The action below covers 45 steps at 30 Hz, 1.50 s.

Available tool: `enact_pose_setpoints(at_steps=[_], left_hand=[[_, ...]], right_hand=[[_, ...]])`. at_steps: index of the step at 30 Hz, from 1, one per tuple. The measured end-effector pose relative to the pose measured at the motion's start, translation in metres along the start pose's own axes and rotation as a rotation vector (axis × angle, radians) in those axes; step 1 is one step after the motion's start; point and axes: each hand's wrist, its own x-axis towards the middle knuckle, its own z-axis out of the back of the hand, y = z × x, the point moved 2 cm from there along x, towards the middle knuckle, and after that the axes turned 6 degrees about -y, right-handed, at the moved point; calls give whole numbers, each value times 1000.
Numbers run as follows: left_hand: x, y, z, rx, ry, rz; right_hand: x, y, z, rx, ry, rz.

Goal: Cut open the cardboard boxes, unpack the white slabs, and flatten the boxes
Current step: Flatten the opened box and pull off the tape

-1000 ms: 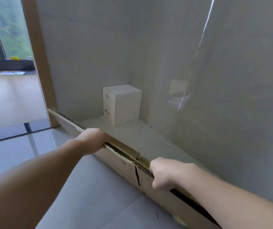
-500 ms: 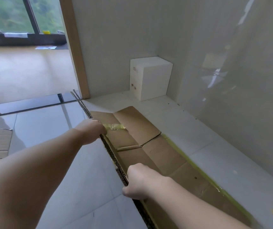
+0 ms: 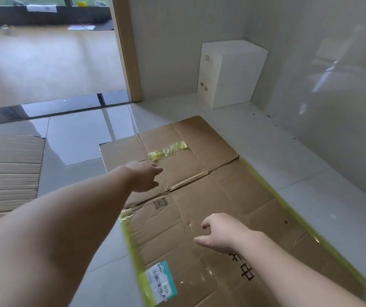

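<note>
The flattened box (image 3: 210,196) lies on the floor (image 3: 78,138). My left hand (image 3: 145,177) and right hand (image 3: 219,232) hang above it, fingers loose, holding nothing. I'd press the bumpy folds flat.
</note>
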Motion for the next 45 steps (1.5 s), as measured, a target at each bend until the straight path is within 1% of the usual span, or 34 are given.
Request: enact_pose_setpoints(at_steps=[3, 6, 8, 11, 13, 15, 17, 19, 20, 22, 23, 24, 26, 28, 30, 32, 34, 37, 39, 43, 45], left_hand=[[14, -18, -3, -12, -72, -61], [29, -28, -14, -34, -91, -69], [38, -33, -29, -56, -75, -53], [51, -41, -63, -160, -37, -11], [58, -50, -90, -212, -23, -17], [64, -59, -119, -254, -4, -1], [69, -66, -144, -271, -26, 39], [73, -65, -158, -267, -99, 62], [73, -63, -163, -260, -119, 61], [71, -62, -171, -259, -149, 59], [71, -62, -173, -257, -165, 57], [72, -63, -173, -257, -174, 52], [75, -62, -172, -263, -184, 38], [75, -62, -169, -271, -194, 21], [69, -68, -168, -246, -171, 7], [73, -74, -167, -233, -176, 1], [101, -73, -152, -263, -164, -2], [157, -69, -128, -254, -113, -39], [191, -63, -116, -227, -83, -33], [253, -54, -103, -141, -103, 14], [270, -54, -101, -179, -124, 45]], right_hand=[[13, -6, -19, -33, -3, -1], [27, -13, -41, -62, -27, 18], [35, -18, -63, -76, -42, 32], [35, -29, -104, -89, -33, 18], [30, -37, -138, -141, -29, 25], [24, -41, -165, -194, -70, 48], [21, -42, -174, -186, -172, 54], [24, -44, -173, -162, -225, 91], [27, -46, -172, -159, -226, 116], [33, -56, -169, -178, -159, 179], [40, -68, -163, -206, -152, 176], [49, -85, -156, -219, -196, 143], [66, -128, -135, -186, -299, -58], [71, -168, -117, -194, -305, -261], [65, -190, -113, -213, -232, -296], [62, -198, -121, -188, -223, -319], [67, -193, -123, -152, -260, -348], [82, -173, -116, -94, -216, -411], [96, -159, -109, -88, -208, -467], [107, -150, -108, -99, -227, -539], [105, -153, -111, -102, -259, -547]])
